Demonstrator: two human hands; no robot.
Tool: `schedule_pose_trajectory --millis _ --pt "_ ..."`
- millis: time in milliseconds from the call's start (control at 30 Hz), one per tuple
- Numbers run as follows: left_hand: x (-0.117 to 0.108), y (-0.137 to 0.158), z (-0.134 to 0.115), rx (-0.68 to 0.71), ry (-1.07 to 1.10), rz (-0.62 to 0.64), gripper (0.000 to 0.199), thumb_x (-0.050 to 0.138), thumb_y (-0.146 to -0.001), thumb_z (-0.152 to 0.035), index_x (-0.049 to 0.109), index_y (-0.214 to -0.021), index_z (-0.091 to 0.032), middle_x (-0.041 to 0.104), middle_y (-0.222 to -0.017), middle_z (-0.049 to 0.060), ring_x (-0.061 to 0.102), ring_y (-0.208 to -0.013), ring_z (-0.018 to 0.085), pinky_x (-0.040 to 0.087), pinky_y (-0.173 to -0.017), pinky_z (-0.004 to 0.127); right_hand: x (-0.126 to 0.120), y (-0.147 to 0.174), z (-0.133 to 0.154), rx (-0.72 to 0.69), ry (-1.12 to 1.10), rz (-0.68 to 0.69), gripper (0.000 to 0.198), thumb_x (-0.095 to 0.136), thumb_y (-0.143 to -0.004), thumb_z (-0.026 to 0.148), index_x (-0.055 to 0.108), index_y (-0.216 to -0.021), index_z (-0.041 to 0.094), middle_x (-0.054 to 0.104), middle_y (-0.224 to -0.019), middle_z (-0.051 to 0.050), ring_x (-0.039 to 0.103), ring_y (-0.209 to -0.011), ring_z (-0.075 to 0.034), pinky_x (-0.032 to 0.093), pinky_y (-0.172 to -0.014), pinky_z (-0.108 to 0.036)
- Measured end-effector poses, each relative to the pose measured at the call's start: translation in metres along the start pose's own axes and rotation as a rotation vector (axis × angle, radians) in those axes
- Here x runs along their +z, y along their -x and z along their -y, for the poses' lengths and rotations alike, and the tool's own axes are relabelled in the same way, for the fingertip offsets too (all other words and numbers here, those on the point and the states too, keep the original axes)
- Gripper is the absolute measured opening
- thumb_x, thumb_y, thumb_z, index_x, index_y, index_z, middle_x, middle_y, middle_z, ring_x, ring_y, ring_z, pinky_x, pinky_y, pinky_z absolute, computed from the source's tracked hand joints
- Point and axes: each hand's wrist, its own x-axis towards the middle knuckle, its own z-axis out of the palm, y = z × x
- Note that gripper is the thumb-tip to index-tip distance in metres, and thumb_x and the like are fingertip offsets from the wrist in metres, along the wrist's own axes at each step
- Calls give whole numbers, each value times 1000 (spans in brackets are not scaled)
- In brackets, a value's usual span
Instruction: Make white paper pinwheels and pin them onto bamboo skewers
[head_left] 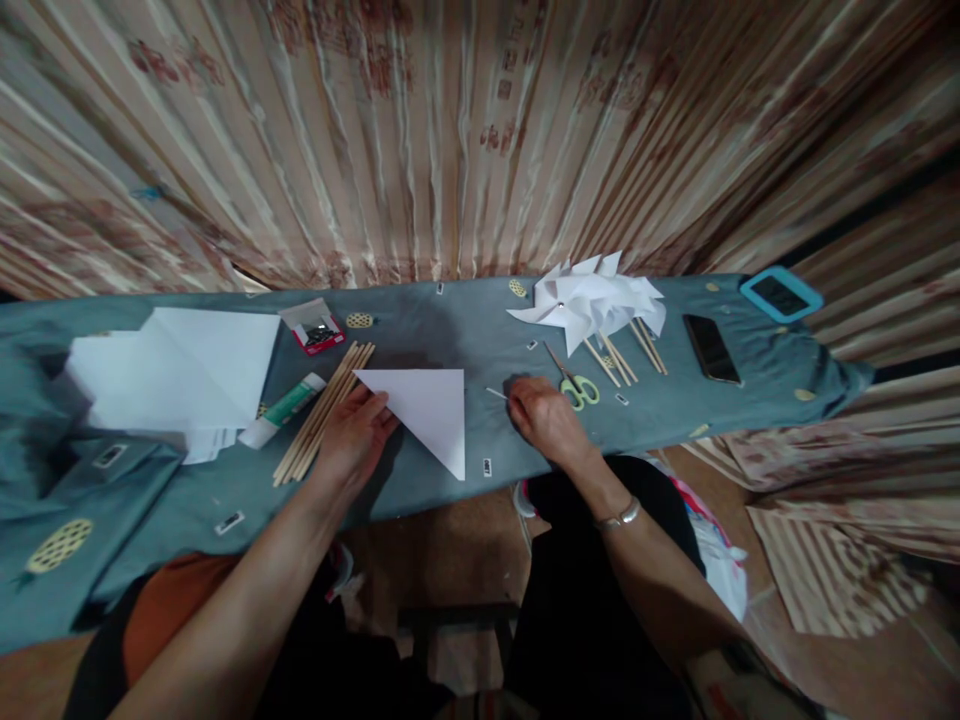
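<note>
In the head view my left hand [358, 425] pinches the left corner of a folded white paper triangle [435, 405], which lies over the cloth. Curled on the cloth to the right of the paper is my right hand [544, 415]. A thin pale stick-like thing [496, 393] pokes out of its fingers toward the paper; its kind is not clear. Scissors [577, 385] with yellow-green handles lie just beyond the right hand. A bundle of wooden sticks [322, 415] runs beside and partly behind my left hand, with a green-and-white tube [283, 410] left of it.
White paper sheets [187, 370] spread at the left, near a small red-and-white box [313, 326] of small metal pieces. Paper pinwheels [592, 300] on sticks are heaped at the back right. A phone [711, 348] and a blue-framed device [781, 294] lie farther right. Curtains [465, 140] hang behind.
</note>
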Motion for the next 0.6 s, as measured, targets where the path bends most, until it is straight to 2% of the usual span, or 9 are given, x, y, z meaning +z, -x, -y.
schedule_pose_trajectory --millis 100,167,267,400,500,600 --pt "0 0 1 4 8 17 17 64 -76 -10 71 -89 -19 76 -86 1 73 -81 16 59 -81 26 -10 3 -23 177 138 -104 19 47 -90 12 62 -81 19 67 -83 -12 61 -83 -26 49 -78 -36" --pt "0 0 2 8 7 43 18 67 -75 -12 70 -91 -19 77 -90 2 73 -84 16 58 -84 28 -15 5 -35 233 169 -126 20 48 -90 12 62 -79 19 67 -82 -13 62 -82 -28 49 -78 -38" --pt "-1 1 4 9 13 61 20 70 -75 -13 70 -93 -18 77 -93 3 73 -87 17 58 -88 30 -16 8 -43 226 137 -129 20 49 -90 13 64 -79 19 69 -85 -15 63 -85 -30 50 -82 -41" --pt "-2 1 5 2 30 72 22 68 -76 -12 69 -97 -18 76 -95 4 73 -88 17 57 -89 32 -14 9 -39 232 53 -223 23 48 -89 14 71 -94 17 72 -106 -18 66 -96 -31 51 -89 -45" --pt "0 2 5 -32 37 45 20 65 -78 -9 68 -96 -17 76 -92 4 73 -85 17 58 -86 32 -13 6 -19 247 -184 -290 28 48 -92 23 72 -105 17 73 -111 -16 67 -103 -30 51 -95 -47" --pt "5 4 4 -63 37 32 18 62 -80 -7 67 -95 -16 75 -90 4 73 -83 17 58 -86 33 -4 -1 15 280 -615 -193 30 55 -91 39 72 -106 20 74 -108 -12 69 -103 -27 52 -95 -44"
